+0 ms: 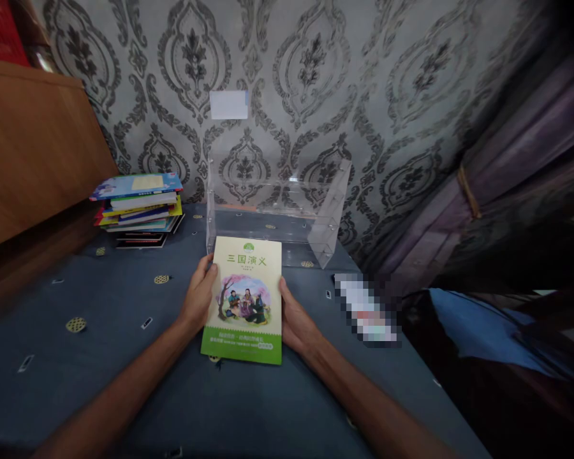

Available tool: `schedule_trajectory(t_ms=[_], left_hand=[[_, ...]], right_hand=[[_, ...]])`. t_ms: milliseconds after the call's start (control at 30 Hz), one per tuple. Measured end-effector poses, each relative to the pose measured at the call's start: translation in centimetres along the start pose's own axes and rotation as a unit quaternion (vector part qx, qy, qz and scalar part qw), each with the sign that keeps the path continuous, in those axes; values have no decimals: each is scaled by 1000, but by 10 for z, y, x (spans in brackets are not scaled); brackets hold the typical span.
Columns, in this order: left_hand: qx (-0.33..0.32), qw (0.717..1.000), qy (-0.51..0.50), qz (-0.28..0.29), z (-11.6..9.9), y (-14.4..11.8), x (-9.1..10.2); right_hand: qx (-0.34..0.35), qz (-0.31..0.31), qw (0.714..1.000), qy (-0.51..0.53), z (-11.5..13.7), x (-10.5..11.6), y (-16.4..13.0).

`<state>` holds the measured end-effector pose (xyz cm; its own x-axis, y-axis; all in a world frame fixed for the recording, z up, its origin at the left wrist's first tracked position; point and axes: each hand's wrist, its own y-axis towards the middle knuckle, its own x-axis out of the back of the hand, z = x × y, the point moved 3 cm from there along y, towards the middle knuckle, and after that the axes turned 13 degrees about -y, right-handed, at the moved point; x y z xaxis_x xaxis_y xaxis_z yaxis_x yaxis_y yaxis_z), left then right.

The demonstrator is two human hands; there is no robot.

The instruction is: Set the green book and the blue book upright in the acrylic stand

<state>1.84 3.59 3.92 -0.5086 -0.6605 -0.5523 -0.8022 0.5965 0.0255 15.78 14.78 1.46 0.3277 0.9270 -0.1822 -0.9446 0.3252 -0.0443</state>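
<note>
Book is showing its cover above the blue cloth, the left hand and right hand pinching its side edges. It is partly blocking the clear rack behind. A pile is sitting leftward, near the cabinet; a blurred item is lying rightward.

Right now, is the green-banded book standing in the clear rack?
No, the left hand and right hand hold the green-banded book by its side edges, in front of the clear rack.
</note>
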Motion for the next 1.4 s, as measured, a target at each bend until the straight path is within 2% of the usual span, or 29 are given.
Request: schedule_trajectory(t_ms=[133,333,500,600,833,1033,1233,1300,1400], left_hand=[[-33,998,49,6,0,0,4],[-90,987,123,59,-6,-7,-2],[-121,981,146,45,-8,-10,-1],[-137,972,187,44,-6,-10,1],[-154,932,321,69,3,-15,4],[-172,878,436,94,16,-19,5],[-159,827,516,155,23,-30,-7],[-154,820,521,180,25,-38,-14],[-129,824,514,198,26,-46,-24]], right_hand=[[-12,16,1000,10,-1,0,0],[-35,10,997,73,-6,1,1],[-30,17,998,54,-7,2,1],[-54,14,994,91,-6,2,0],[-99,21,977,187,-1,-5,-3],[-101,28,968,227,8,-11,-6],[-105,23,965,237,4,-12,-5],[-96,22,969,228,1,-11,-4],[-67,7,974,215,-2,-9,-4]])
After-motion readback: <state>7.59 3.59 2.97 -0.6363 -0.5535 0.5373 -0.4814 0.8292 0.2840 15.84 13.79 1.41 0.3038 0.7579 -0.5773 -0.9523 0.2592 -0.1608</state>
